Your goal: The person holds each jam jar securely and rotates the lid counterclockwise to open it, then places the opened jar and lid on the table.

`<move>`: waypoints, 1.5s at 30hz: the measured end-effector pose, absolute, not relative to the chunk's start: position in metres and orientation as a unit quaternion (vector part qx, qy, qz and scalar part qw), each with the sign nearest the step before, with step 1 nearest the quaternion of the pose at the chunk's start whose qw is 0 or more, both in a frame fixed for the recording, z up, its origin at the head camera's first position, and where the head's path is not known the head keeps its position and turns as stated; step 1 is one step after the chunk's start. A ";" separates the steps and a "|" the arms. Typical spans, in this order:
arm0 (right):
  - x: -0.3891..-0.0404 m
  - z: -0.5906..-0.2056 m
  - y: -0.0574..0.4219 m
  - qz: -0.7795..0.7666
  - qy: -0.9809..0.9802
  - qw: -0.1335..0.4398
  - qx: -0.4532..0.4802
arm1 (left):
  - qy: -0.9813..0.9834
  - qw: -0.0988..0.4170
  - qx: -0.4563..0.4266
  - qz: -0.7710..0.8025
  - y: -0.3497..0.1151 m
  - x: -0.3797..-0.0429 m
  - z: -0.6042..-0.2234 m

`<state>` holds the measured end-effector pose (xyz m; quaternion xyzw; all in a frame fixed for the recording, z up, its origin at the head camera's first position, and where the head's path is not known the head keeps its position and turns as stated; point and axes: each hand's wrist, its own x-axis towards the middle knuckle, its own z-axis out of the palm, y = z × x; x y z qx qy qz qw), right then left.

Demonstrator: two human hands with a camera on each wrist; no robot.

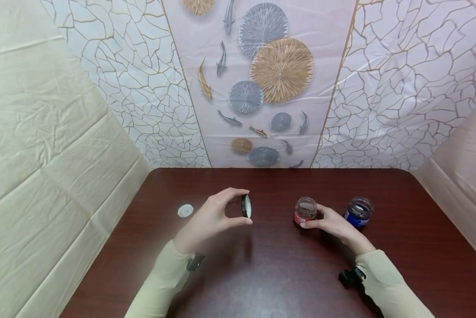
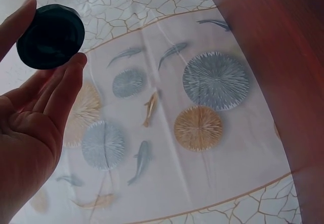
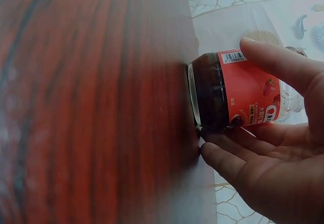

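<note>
My left hand [image 1: 218,214] pinches a dark round jar lid [image 1: 244,206] by its edge, held on its side above the table; its pale inner face points right. In the left wrist view the lid's dark top [image 2: 50,36] shows between thumb and fingers. To the right, my right hand [image 1: 335,225] grips an open glass jar [image 1: 305,207] with a red label [image 3: 250,89] and dark contents low inside. The jar stands upright at the tabletop, thumb on one side and fingers on the other.
A second open glass jar with a blue label [image 1: 358,214] stands just right of my right hand. Left of my left hand a white lid [image 1: 185,210] lies on the dark wood table [image 1: 261,274]. A patterned cloth [image 1: 261,123] hangs behind the table's far edge.
</note>
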<state>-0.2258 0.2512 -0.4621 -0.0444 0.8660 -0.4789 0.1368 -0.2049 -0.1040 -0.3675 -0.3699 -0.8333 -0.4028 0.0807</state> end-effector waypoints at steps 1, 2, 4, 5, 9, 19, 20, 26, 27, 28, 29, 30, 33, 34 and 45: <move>-0.226 -0.462 0.251 -0.480 0.865 0.138 -0.044 | -0.836 0.086 -0.369 -0.396 -0.105 -0.205 -0.368; -0.226 -0.462 0.251 -0.480 0.865 0.138 -0.044 | -0.839 0.091 -0.369 -0.390 -0.105 -0.206 -0.369; -0.226 -0.463 0.251 -0.480 0.865 0.138 -0.044 | -0.842 0.096 -0.368 -0.382 -0.106 -0.207 -0.370; -0.226 -0.463 0.251 -0.481 0.865 0.137 -0.044 | -0.844 0.096 -0.367 -0.378 -0.107 -0.207 -0.370; -0.226 -0.462 0.250 -0.480 0.866 0.137 -0.043 | -0.850 0.095 -0.360 -0.374 -0.109 -0.210 -0.372; -0.225 -0.461 0.251 -0.476 0.868 0.136 -0.042 | -0.851 0.097 -0.347 -0.383 -0.112 -0.214 -0.375; -0.225 -0.461 0.251 -0.476 0.868 0.136 -0.042 | -0.850 0.094 -0.346 -0.387 -0.112 -0.214 -0.375; -0.225 -0.461 0.251 -0.479 0.866 0.139 -0.040 | -0.844 0.082 -0.335 -0.410 -0.113 -0.215 -0.377; -0.225 -0.461 0.251 -0.479 0.866 0.139 -0.040 | -0.844 0.082 -0.333 -0.413 -0.113 -0.215 -0.377; -0.225 -0.461 0.251 -0.479 0.866 0.139 -0.040 | -0.842 0.081 -0.332 -0.417 -0.113 -0.216 -0.377; -0.225 -0.461 0.250 -0.479 0.866 0.139 -0.040 | -0.842 0.080 -0.331 -0.419 -0.113 -0.216 -0.378; -0.225 -0.461 0.250 -0.479 0.866 0.138 -0.040 | -0.841 0.080 -0.330 -0.420 -0.113 -0.216 -0.378; -0.225 -0.461 0.250 -0.479 0.866 0.138 -0.041 | -0.837 0.075 -0.327 -0.433 -0.113 -0.218 -0.379; -0.225 -0.461 0.251 -0.478 0.866 0.138 -0.042 | -0.834 0.073 -0.326 -0.438 -0.113 -0.218 -0.380; -0.224 -0.461 0.251 -0.482 0.865 0.132 -0.051 | -0.832 0.052 -0.307 -0.459 -0.115 -0.220 -0.381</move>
